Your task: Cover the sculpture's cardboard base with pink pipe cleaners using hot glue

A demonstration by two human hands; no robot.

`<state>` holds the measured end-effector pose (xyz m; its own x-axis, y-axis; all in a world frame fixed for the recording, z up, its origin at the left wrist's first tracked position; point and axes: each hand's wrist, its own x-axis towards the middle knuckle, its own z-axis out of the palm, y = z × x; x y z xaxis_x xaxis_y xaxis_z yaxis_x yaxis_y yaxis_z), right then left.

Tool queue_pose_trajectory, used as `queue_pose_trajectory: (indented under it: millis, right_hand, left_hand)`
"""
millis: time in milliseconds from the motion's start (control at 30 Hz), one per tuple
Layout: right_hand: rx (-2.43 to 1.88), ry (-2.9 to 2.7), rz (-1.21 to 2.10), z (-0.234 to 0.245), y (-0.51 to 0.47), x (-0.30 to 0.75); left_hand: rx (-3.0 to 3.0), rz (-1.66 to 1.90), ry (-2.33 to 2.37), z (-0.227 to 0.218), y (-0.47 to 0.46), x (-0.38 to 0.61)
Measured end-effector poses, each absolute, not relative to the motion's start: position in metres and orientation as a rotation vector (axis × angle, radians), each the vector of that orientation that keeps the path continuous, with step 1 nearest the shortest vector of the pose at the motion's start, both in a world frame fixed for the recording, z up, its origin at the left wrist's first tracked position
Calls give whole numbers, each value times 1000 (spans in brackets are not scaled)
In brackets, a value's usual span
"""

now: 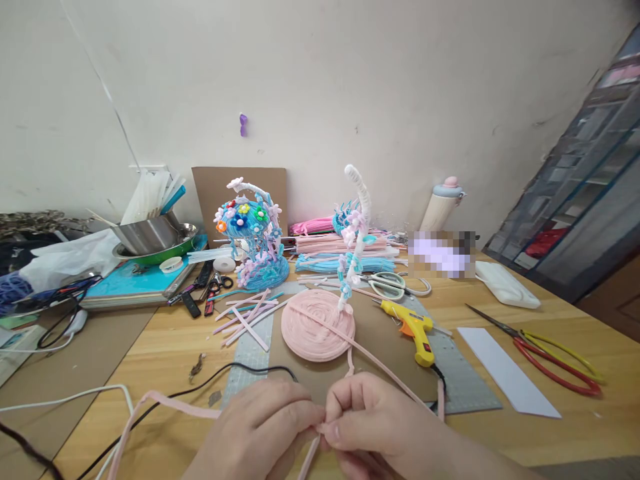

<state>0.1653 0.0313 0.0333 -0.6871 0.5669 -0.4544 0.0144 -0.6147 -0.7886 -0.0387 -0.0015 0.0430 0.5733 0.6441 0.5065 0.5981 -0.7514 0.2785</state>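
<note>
My left hand (265, 427) and my right hand (375, 420) meet fingertip to fingertip at the table's front. Both are closed, pinching a pink chenille stem (185, 408) whose length trails off to the left. Just beyond them lies a flat, spiral-wound disc of pink chenille (313, 330), with loose strands running from it toward my hands. From the disc's back edge rises a white curved post (363, 193) with blue and lilac flowers on it. What exactly sits between my fingertips is mostly hidden.
A yellow glue gun (415, 327), red-and-yellow-handled scissors (550, 360) and a white card strip (505, 370) lie right. Behind stand a blue flowered chenille piece (260, 247) and blue stem bundles (345, 264). Loose stems (250, 320) lie left; a black cable (200, 380) crosses the front.
</note>
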Motion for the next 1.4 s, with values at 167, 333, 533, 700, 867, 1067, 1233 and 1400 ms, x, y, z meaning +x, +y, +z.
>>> queue_pose_trajectory:
  millis: [167,333,533,700,867,1067,1233,1400]
  right_hand:
    - [-1066,-1124,2328,33,28,164]
    - [-972,-927,2375,31,27,159]
    - [-784,-708,2727,29,39,164]
    - [-853,-613,2822,15,42,162]
    - [-927,-694,2640,7,35,158]
    - [-957,-765,2650,10,31,158]
    - [-956,-881,2594,6,30,153]
    - [-1023,-1064,2437,11,27,154]
  left_hand:
    - [2737,1011,1058,40,-2,-39]
    - [2851,982,1020,46,1,-36]
    - [2975,954,1018,51,3,-32]
    - [3049,966,1041,50,-1,-30]
    - [3210,862,938,48,0,-32]
    - [3153,829,1020,36,-3,-34]
    - [3229,860,947,33,0,-32]
    - [3219,985,933,19,4,-29]
